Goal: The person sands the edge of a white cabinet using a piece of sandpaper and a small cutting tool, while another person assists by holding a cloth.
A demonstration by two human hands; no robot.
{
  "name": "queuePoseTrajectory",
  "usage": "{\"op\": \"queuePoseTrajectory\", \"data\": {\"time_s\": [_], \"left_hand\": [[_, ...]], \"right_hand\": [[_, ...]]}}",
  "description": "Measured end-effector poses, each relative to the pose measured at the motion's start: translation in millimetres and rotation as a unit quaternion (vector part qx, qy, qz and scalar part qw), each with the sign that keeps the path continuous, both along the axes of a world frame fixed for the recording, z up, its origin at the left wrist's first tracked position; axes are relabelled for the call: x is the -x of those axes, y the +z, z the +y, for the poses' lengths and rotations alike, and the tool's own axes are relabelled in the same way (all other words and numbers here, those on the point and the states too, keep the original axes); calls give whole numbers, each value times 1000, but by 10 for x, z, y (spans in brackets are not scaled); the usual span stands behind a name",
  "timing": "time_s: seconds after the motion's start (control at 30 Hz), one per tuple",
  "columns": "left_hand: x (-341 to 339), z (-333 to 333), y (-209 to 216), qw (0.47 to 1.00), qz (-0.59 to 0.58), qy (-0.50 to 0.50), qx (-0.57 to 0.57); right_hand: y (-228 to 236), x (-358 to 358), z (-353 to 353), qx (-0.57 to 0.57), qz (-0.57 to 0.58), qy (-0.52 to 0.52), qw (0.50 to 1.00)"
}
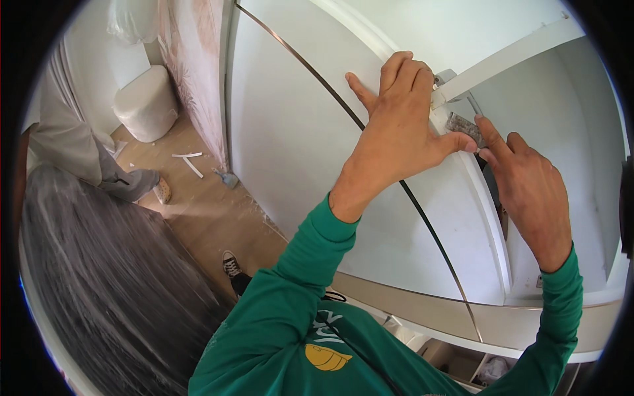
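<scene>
A pale cabinet panel (pixel 290 125) with a dark trim strip (pixel 343 105) stretches in front of me. My left hand (pixel 399 122) rests on the panel near its white edge, fingers apart. Its thumb reaches right, against a small grey speckled flat piece (pixel 464 125). My right hand (pixel 531 188) pinches that piece between thumb and index finger, at the edge of the cabinet opening. I cannot make out the piece's exact kind. Just above it sit a thin metal rod (pixel 474 104) and a grey metal fitting (pixel 446 77), near a white crossbar (pixel 508 59).
Below lies a ledge with open compartments (pixel 456 363). At left stand a plastic-wrapped dark piece of furniture (pixel 112 284) and a wrapped pale stool (pixel 146 105). White strips (pixel 191 163) and a blue-grey brush-like item (pixel 228 178) lie on the wood floor. Another person's leg (pixel 132 181) is at left.
</scene>
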State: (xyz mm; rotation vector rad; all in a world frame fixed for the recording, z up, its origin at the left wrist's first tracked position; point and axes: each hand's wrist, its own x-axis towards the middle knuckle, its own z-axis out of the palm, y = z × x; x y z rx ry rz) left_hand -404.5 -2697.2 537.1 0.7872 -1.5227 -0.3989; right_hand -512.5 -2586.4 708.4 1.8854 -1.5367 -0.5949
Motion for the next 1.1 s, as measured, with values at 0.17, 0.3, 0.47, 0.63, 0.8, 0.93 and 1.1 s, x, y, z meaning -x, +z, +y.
{"op": "queuePoseTrajectory", "data": {"time_s": [0.17,0.3,0.47,0.63,0.8,0.93,1.1], "left_hand": [[2,1,-10,1000,-1,-5,9],[-2,7,8,1000,3,-1,7],[-24,9,26,1000,-1,-5,7],[-48,3,28,1000,-10,-16,-2],[-61,8,31,1000,-9,-12,4],[-125,-8,30,999,-26,-21,-4],[-105,-57,39,998,-59,-14,1]], "right_hand": [[-14,5,-9,0,-10,-12,1000],[-41,3,-9,7,-12,-10,1000],[-94,21,-13,24,-22,-2,999],[-195,73,-6,47,-37,9,998],[-311,118,19,81,-31,7,996],[-403,55,66,94,-83,-7,992],[-447,-46,213,108,-185,-40,976]]}}
